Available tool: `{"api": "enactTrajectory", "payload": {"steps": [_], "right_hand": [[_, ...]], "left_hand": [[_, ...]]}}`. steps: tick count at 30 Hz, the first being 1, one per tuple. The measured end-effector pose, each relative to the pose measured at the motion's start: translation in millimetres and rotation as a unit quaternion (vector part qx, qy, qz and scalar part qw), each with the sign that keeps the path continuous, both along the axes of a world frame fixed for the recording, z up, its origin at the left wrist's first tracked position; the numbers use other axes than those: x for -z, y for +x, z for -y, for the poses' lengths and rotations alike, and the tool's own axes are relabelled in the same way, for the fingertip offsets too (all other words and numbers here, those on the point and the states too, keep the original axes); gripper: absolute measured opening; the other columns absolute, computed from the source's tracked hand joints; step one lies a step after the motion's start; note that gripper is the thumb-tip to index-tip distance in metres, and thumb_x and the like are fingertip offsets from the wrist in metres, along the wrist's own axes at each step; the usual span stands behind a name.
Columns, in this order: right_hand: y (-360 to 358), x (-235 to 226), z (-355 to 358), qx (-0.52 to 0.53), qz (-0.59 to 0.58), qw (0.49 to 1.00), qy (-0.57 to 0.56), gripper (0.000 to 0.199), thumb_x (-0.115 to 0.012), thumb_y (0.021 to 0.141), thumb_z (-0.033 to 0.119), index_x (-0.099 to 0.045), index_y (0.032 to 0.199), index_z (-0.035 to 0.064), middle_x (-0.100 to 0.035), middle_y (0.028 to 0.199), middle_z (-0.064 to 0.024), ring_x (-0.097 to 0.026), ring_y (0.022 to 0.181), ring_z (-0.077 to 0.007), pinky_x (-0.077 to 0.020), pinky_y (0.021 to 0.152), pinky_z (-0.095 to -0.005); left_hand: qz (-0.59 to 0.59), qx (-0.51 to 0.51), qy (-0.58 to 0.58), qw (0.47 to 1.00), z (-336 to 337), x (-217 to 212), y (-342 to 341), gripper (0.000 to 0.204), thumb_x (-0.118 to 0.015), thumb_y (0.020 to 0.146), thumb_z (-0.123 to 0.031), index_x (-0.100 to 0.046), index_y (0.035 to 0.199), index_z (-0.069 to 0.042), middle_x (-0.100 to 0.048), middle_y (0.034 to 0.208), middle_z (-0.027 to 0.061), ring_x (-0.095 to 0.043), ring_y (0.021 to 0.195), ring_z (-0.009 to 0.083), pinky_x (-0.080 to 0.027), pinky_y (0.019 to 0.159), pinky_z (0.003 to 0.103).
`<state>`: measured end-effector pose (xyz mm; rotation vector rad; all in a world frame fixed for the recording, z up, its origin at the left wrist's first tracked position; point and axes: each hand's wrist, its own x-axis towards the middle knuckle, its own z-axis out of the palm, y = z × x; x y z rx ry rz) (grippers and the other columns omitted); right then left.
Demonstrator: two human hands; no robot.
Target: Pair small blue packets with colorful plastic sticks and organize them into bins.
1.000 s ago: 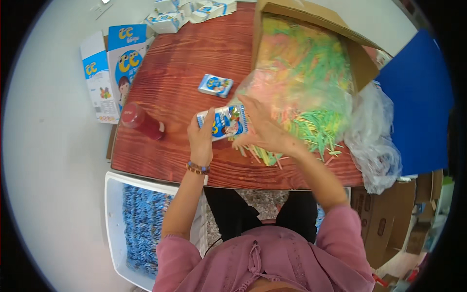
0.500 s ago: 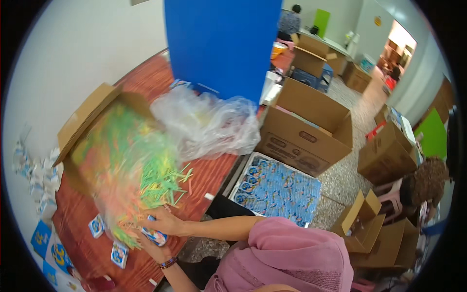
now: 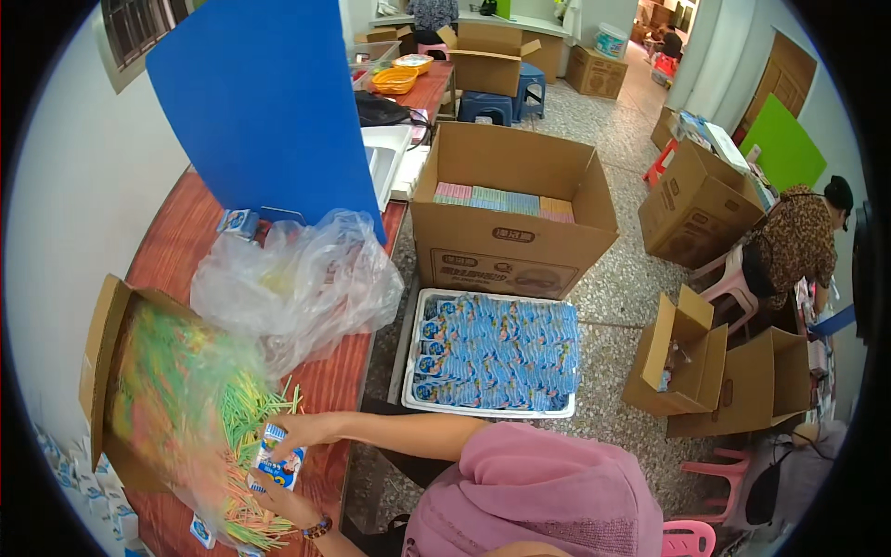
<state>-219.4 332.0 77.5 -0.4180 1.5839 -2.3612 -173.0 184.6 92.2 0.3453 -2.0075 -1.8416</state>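
Both my hands hold a small blue-and-white printed packet (image 3: pixel 286 467). My right hand (image 3: pixel 299 433) grips its upper end and my left hand (image 3: pixel 282 502), with a beaded bracelet on the wrist, its lower end. Just beneath and beside them, thin green, yellow and orange sticks (image 3: pixel 243 405) spill from a tipped cardboard carton (image 3: pixel 94 371). A clear plastic bag covers part of the heap. Another small printed packet (image 3: pixel 201 530) lies near the table's lower left.
A crumpled clear bag (image 3: pixel 306 278) lies before a blue panel (image 3: pixel 264 111) on the red wood-grain table (image 3: pixel 165 218). To the right are a white tray (image 3: pixel 408 371) filled with blue packets and a large carton (image 3: pixel 506 255). Two people sit at the far right.
The view has swung, so the table and carton sit further left and the tray shows more fully. The packet's printed face shows more between my hands.
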Motion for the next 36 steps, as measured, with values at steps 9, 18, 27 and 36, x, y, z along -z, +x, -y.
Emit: {"api": "enactTrajectory", "payload": {"steps": [9,18,27,36], "right_hand": [[8.6,23.6,-26.5,-0.104,0.136,0.973,-0.155,0.046,-0.076,0.071,0.009,-0.052,0.108,-0.0027,-0.064,0.099,-0.0092,-0.063,0.093,-0.0153,-0.0527,0.075,-0.0308],[24.8,35.2,24.8,0.178,-0.071,0.943,0.272,0.029,-0.059,0.079,0.013,-0.05,0.098,-0.0067,-0.056,0.088,-0.0269,-0.056,0.089,-0.045,-0.0451,0.075,-0.0486],[33.1,22.0,25.4,0.153,-0.044,0.969,0.19,0.043,-0.063,0.083,0.039,-0.053,0.09,-0.0022,-0.059,0.083,-0.0209,-0.061,0.075,-0.035,-0.0464,0.067,-0.043],[32.5,15.0,20.7,0.12,0.02,0.989,0.078,0.035,-0.062,0.086,0.033,-0.054,0.073,0.0006,-0.056,0.063,-0.0077,-0.058,0.056,-0.015,-0.0434,0.053,-0.0337]], "left_hand": [[0.026,0.146,-0.16,0.976,7.6,26.1,9.9,0.036,-0.057,0.095,-0.023,-0.05,0.115,0.005,-0.058,0.103,0.0128,-0.056,0.088,0.0176,-0.048,0.076,0.032],[0.118,0.058,-0.375,0.918,17.3,37.4,-12.1,0.045,-0.06,0.092,-0.03,-0.05,0.116,0.007,-0.06,0.105,0.0212,-0.058,0.089,0.025,-0.047,0.077,0.039],[0.119,-0.094,0.032,0.988,2.6,30.4,-10.2,0.065,-0.047,0.096,-0.046,-0.044,0.127,0.011,-0.055,0.12,0.0182,-0.058,0.098,0.0274,-0.049,0.085,0.036],[0.115,0.012,-0.01,0.993,19.8,44.7,-17.4,0.058,-0.041,0.098,-0.042,-0.052,0.125,0.007,-0.057,0.121,0.0209,-0.059,0.102,0.0302,-0.047,0.088,0.038]]}}
